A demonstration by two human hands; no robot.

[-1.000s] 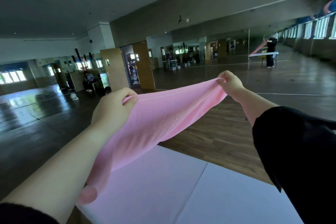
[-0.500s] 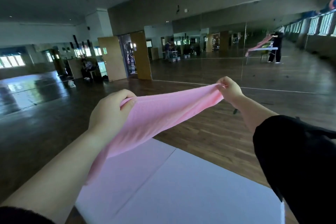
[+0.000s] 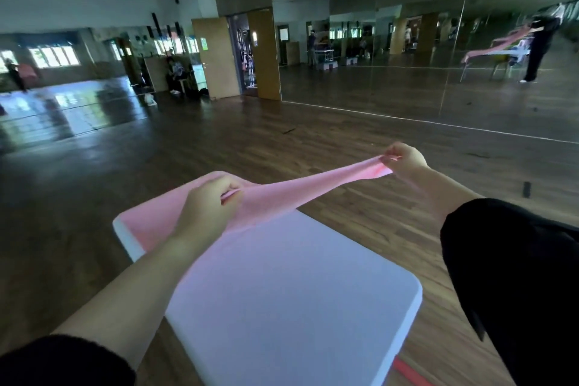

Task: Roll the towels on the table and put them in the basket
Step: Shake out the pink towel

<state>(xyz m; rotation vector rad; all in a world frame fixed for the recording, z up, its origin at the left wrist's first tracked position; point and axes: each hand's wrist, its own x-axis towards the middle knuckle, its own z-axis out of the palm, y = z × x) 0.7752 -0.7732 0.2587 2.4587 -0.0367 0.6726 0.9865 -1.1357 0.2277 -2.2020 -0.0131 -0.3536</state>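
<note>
A pink towel (image 3: 291,191) is stretched taut between my two hands above the white table (image 3: 297,291). My left hand (image 3: 208,205) pinches one end over the table's far left part. My right hand (image 3: 404,158) pinches the other end, held out past the table's far edge over the floor. The towel's lower part drapes down and lies flat on the table's far left corner (image 3: 147,226). No basket is in view.
Dark wooden floor (image 3: 125,182) surrounds the table. A mirror wall (image 3: 438,72) runs along the back right. An open wooden door (image 3: 216,56) stands at the back. A red strip (image 3: 407,373) lies below the table's near right edge.
Both hands have come down with the towel, and its lower part now lies on the table's far left corner. The view has tilted downward, showing more of the table.
</note>
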